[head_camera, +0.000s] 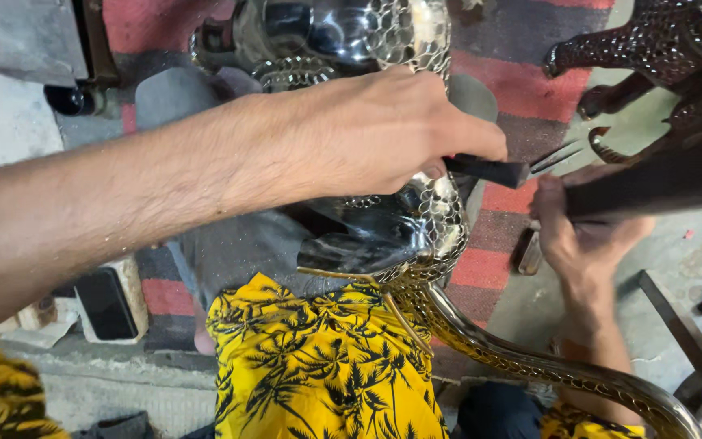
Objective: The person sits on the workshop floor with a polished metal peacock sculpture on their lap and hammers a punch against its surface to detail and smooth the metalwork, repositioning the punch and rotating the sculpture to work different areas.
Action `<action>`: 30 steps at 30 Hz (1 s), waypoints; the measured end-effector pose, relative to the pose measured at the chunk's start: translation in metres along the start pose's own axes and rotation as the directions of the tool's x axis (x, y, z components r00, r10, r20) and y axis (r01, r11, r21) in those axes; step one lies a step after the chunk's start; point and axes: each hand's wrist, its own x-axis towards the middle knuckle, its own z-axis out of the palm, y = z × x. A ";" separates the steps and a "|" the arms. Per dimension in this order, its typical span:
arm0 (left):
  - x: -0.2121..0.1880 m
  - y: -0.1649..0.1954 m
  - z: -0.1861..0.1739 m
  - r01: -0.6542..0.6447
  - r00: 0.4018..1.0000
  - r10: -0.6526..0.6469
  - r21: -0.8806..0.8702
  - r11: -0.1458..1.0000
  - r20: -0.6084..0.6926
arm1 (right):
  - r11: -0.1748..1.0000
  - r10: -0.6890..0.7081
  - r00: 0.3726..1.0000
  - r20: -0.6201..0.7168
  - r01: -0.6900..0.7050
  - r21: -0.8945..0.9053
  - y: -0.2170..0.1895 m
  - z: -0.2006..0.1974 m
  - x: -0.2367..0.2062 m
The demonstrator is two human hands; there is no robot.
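Floor: grey concrete w/ red-and-grey striped mat [522, 89]
Left hand [383, 130]: fingers closed round dark handle of thin pronged tool [513, 168], prongs pointing right
Metal piece [416, 219]: shiny, scale-patterned, curved; lies under left hand, runs down over yellow palm-print cloth [318, 358]
Right hand [582, 232]: blurred, fingers wrapped on dark bar [660, 183], right of metal piece
Phone [106, 302]: dark, lower left on floor

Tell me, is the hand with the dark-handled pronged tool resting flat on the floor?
No. The left hand is raised and gripping the pronged tool against the shiny metal sculpture, not flat on the floor.
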 end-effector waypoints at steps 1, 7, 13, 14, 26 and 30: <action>-0.002 0.001 0.000 0.039 0.999 -0.038 -0.031 0.999 0.019 | 0.962 -0.159 0.983 0.088 0.174 -0.211 -0.001 -0.003 0.003; -0.014 0.002 0.000 0.048 0.997 -0.052 -0.064 0.997 -0.059 | 0.975 -0.110 0.971 0.212 0.147 -0.164 0.001 -0.023 0.016; -0.027 0.000 0.009 0.071 0.978 -0.096 -0.138 0.988 -0.184 | 0.898 -0.268 0.908 0.322 0.356 -0.257 -0.009 -0.036 0.046; -0.029 0.000 0.011 0.046 0.973 -0.073 -0.127 0.991 -0.218 | 0.887 -0.270 0.891 0.364 0.377 -0.266 -0.013 -0.038 0.051; -0.051 0.006 0.032 0.122 0.901 -0.208 -0.239 0.963 -0.380 | 0.826 -0.210 0.824 0.526 0.437 -0.355 -0.066 -0.040 0.087; -0.053 0.005 0.037 0.110 0.880 -0.152 -0.119 0.987 -0.449 | 0.618 -0.345 0.730 0.590 0.649 -0.443 -0.072 -0.039 0.095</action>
